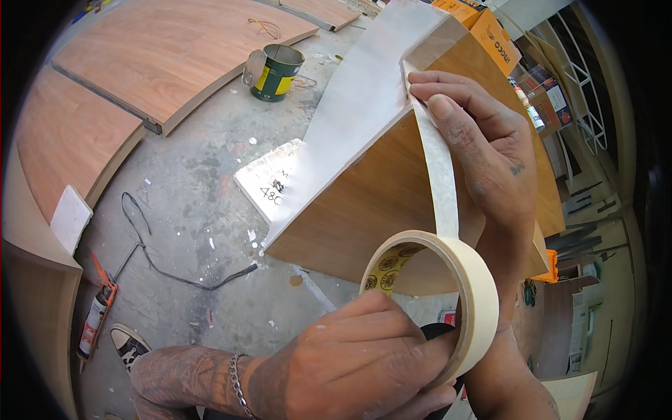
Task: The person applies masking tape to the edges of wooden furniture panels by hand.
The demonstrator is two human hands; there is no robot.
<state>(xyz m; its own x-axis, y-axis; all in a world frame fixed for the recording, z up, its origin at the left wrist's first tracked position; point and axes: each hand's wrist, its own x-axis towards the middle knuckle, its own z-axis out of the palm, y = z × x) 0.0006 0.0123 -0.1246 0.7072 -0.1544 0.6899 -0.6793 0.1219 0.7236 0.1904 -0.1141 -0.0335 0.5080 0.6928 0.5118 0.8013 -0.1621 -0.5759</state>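
Note:
My left hand (364,357) grips a cream roll of masking tape (470,294) low in the view, fingers through its core. A strip of tape (441,175) runs up from the roll to a wooden box-like panel piece (364,203) with a white top face. My right hand (476,133) presses the strip's end onto the upper corner edge of that piece with its thumb and fingertips.
Wood-grain panels (161,56) lie on the dusty concrete floor at upper left. A green and yellow tin can (276,72) stands beside them. A black cable (175,269) and an orange caulking gun (98,311) lie at lower left. Orange cartons (490,35) and shelving sit at right.

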